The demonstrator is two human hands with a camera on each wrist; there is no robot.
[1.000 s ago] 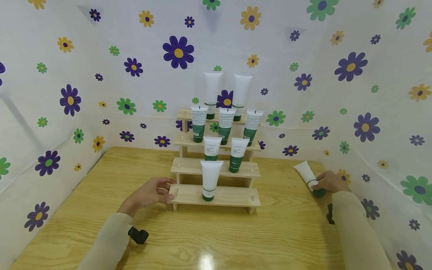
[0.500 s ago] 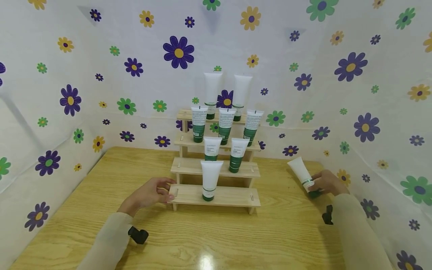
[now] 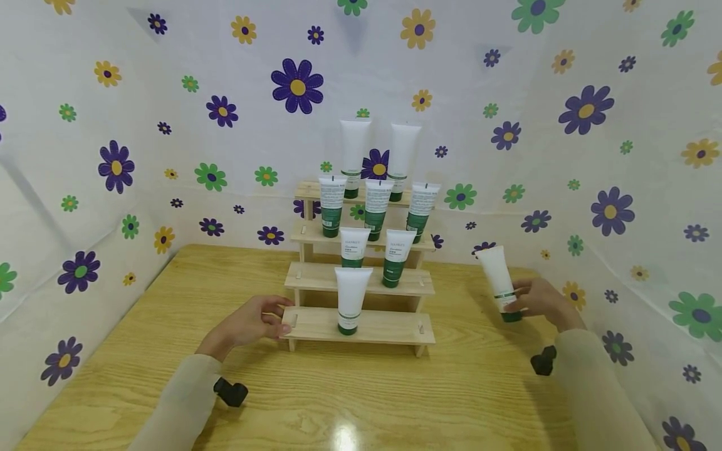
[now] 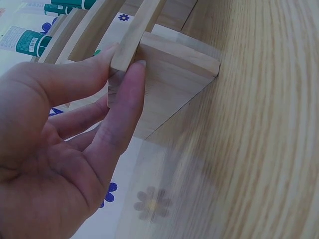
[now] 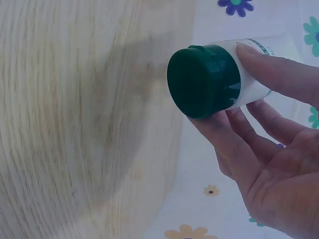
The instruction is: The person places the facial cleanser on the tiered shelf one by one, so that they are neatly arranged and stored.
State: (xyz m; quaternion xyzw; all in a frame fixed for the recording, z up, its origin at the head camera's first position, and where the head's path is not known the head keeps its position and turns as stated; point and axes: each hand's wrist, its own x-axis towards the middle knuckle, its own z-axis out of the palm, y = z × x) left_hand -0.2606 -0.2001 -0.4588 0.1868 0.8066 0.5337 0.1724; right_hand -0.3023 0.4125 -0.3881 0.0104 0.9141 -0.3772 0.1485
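My right hand (image 3: 543, 302) grips a white squeeze tube (image 3: 497, 272) low down, just above its green cap (image 5: 202, 82). The tube stands nearly upright, cap down, leaning a little left, over the right part of the table. In the right wrist view the thumb lies on one side of it and the fingers curl under the other. My left hand (image 3: 248, 321) pinches the left end of the lowest step of a wooden tiered stand (image 3: 389, 327), thumb and forefinger on the board (image 4: 130, 45). A similar tube (image 3: 352, 300) stands on that step.
Two smaller green-and-white tubes (image 3: 397, 258) stand on the second step, three (image 3: 378, 210) on the third. Two tall white tubes (image 3: 403, 156) are on the top step. Flower-printed cloth (image 3: 225, 156) walls the wooden table (image 3: 316, 401) at the back and both sides.
My right hand has raised the tube from lying slanted to almost upright and shifted it slightly left. The left hand keeps its hold on the stand.
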